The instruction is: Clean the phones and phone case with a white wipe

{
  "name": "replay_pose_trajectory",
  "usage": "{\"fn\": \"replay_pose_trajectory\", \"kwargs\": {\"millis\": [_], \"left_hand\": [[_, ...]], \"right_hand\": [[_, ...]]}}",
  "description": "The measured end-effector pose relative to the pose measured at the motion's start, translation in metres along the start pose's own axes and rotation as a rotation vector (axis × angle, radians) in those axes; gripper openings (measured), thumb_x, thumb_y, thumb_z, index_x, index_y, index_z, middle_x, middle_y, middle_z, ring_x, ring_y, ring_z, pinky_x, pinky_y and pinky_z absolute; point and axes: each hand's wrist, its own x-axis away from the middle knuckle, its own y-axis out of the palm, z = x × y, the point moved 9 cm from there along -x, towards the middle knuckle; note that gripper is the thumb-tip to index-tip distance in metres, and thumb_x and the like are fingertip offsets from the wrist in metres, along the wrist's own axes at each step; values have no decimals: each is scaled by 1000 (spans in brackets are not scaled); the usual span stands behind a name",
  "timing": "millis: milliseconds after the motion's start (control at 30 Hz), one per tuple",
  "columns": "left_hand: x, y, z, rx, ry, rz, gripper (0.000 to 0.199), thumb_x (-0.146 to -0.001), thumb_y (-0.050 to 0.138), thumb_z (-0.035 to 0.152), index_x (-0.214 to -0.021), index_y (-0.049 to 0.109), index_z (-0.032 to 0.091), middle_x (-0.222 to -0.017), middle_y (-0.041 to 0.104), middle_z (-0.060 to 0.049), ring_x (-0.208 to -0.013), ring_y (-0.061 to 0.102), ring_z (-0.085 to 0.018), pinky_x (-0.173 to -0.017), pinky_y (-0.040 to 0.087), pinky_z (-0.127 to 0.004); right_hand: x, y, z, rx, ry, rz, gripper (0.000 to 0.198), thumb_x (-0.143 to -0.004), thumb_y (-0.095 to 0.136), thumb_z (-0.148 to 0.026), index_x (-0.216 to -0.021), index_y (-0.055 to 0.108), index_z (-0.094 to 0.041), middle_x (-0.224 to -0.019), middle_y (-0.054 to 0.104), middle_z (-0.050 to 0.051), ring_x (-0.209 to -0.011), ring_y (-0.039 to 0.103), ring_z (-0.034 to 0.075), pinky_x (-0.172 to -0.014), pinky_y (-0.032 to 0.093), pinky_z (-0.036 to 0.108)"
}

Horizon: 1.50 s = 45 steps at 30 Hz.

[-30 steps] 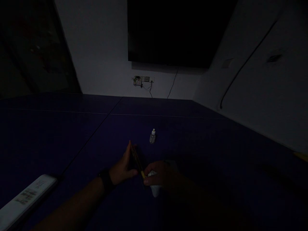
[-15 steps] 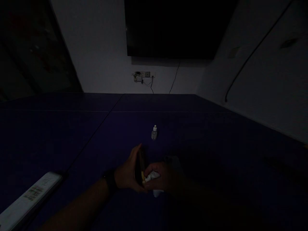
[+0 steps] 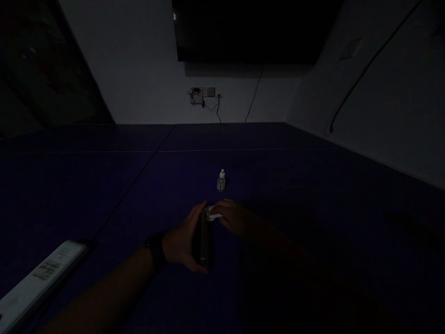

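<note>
Dim light hides much of the detail. My left hand (image 3: pixel 182 241), with a dark watch on the wrist, grips a dark, narrow, box-like object (image 3: pixel 205 246) along its sides, thumb near one end and fingers at the other. Its exact kind is too dark to make out. At the far end of this object, my right hand (image 3: pixel 231 215) pinches a crumpled white wipe (image 3: pixel 214 215) against the edge. Just beyond both hands stands a small clear bottle (image 3: pixel 221 182) with a white cap, upright on the dark blue surface (image 3: pixel 181 171).
A white power strip (image 3: pixel 43 278) lies at the lower left. On the back wall a large dark television (image 3: pixel 260 30) hangs above sockets (image 3: pixel 201 94) with plugs and wires. A black cable (image 3: pixel 375 58) runs down the right wall.
My right hand has moved the wipe from the near end of the dark object to its far end. The view has tilted slightly down. The bottle stays standing.
</note>
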Motion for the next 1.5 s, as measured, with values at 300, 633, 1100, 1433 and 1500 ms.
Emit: {"fn": "replay_pose_trajectory", "kwargs": {"millis": [300, 633, 1100, 1433, 1500], "left_hand": [[-3, -2, 6, 7, 11, 16, 155, -46, 92, 63, -160, -5, 21, -162, 14, -21, -146, 22, -48, -121, 20, -61], [-2, 0, 0, -4, -3, 11, 157, -44, 92, 63, -160, -5, 21, -162, 13, -22, -146, 23, -49, -119, 23, -63], [-3, -1, 2, -8, -2, 11, 156, -44, 92, 64, -160, -3, 21, -162, 14, -21, -147, 21, -49, -121, 21, -61], [-4, -3, 5, -29, 2, 21, 153, -46, 91, 64, -159, -2, 20, -161, 16, -22, -146, 23, -48, -120, 23, -61], [-4, -2, 4, -24, -2, 16, 153, -46, 92, 62, -159, -2, 20, -160, 17, -22, -145, 25, -48, -119, 23, -62]], "right_hand": [[-1, 28, -7, 227, 19, -189, 20, -99, 52, -14, -110, 68, -18, -111, 68, 6, -97, 60, 20, -87, 47, 34], [22, 31, -51, 264, -212, -394, 15, -96, 57, -17, -98, 72, -17, -104, 70, 7, -86, 58, 19, -78, 42, 33], [15, 12, -43, 396, 22, -252, 15, -96, 61, -26, -107, 71, -25, -112, 68, 9, -97, 56, 25, -81, 35, 38], [1, 19, -14, 342, 68, -244, 21, -100, 51, -17, -109, 70, -18, -102, 68, 9, -90, 60, 22, -78, 41, 34], [4, 24, -18, 299, 54, -297, 17, -97, 55, -17, -102, 71, -16, -100, 68, 9, -87, 61, 21, -74, 42, 32]]}}
